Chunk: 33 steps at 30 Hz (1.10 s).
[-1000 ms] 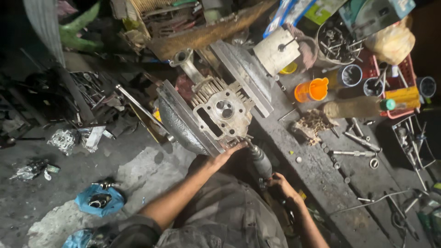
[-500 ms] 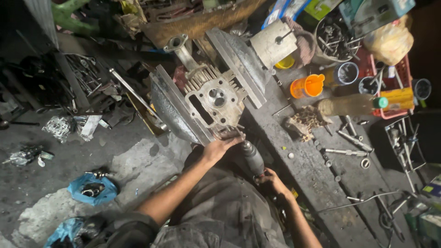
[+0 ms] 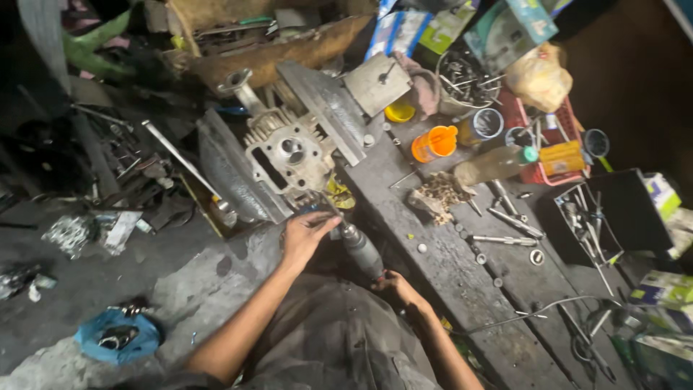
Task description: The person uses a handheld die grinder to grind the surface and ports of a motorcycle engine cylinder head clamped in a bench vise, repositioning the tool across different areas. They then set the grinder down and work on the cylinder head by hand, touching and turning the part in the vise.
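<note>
My left hand cups the grey drill's nose; right hand grips its rear, against the finned metal head.

orange cup, yellow bag (crumpled), bottle

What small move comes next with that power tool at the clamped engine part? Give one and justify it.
Probably ease the power tool forward along its own line. Its tip points at the lower edge of the finned cylinder head held in the vise, the left hand steadies the front end, and the right hand grips the rear.
</note>
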### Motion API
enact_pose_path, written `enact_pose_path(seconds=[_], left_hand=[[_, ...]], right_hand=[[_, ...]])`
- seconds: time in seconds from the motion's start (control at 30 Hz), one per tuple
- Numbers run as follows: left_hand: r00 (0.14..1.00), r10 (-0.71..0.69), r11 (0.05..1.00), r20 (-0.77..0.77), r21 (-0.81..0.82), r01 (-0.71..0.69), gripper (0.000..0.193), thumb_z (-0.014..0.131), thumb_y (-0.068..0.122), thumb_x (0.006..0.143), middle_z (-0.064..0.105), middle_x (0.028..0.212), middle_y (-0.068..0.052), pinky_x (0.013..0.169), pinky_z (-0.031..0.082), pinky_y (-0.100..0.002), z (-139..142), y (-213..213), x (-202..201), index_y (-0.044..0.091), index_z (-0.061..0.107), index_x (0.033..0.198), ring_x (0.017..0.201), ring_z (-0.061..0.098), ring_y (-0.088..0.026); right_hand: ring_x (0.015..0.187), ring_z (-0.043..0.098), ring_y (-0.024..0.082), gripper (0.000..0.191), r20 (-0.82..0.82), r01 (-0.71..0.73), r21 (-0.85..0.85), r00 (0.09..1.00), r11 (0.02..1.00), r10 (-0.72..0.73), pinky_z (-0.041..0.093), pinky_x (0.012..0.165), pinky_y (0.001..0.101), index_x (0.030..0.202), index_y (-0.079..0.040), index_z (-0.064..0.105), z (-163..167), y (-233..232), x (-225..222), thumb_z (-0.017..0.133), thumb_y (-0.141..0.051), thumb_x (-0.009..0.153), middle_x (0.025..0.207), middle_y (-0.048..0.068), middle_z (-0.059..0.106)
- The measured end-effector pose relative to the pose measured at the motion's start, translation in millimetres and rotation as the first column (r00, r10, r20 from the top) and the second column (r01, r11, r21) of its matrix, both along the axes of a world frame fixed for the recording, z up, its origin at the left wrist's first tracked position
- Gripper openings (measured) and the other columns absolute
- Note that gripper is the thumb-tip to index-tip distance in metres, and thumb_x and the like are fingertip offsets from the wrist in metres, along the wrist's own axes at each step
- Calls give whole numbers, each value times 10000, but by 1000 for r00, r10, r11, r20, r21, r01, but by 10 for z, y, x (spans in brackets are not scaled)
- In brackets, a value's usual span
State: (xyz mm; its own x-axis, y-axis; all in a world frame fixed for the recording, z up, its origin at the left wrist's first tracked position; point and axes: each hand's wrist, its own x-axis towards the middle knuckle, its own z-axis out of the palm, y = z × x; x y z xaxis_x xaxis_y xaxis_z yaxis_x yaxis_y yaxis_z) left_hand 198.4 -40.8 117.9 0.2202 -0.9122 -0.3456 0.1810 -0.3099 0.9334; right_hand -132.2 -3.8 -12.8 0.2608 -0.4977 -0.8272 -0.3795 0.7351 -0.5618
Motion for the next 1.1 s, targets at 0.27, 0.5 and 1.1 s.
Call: enact_pose_path(seconds=[0.27, 0.5, 1.1], left_hand=[[994, 94, 990, -55, -97, -99, 262, 793, 157, 898, 802, 1016, -76, 832, 563, -236, 133, -61, -11, -28, 784, 1083, 913, 729, -89], [488, -718, 608, 497, 105, 787, 364, 772, 270, 910, 762, 1204, -47, 929, 519, -338, 1369, 188, 733, 189, 709, 1258, 1070, 713, -208], [93, 121, 910, 988, -148, 386, 739, 757, 659, 771, 278, 1654, -148, 1211, 103, -686, 2077, -339, 992, 114, 724, 1269, 1526, 137, -455]], right_hand=[[735, 635, 162, 334, 96, 189, 88, 976, 978, -197, 505, 671, 308, 975, -21, 654, -30, -120, 139, 783, -118, 683, 818, 42, 666], [825, 640, 137, 328, 127, -50, -86, 990, 995, 61, 497, 774, 284, 942, 25, 728, -61, -207, 87, 790, -213, 725, 877, 45, 692], [959, 661, 204, 449, 60, -10, -48, 998, 999, 13, 505, 875, 330, 1102, -9, 678, -82, -190, 96, 777, -183, 700, 995, 83, 720]])
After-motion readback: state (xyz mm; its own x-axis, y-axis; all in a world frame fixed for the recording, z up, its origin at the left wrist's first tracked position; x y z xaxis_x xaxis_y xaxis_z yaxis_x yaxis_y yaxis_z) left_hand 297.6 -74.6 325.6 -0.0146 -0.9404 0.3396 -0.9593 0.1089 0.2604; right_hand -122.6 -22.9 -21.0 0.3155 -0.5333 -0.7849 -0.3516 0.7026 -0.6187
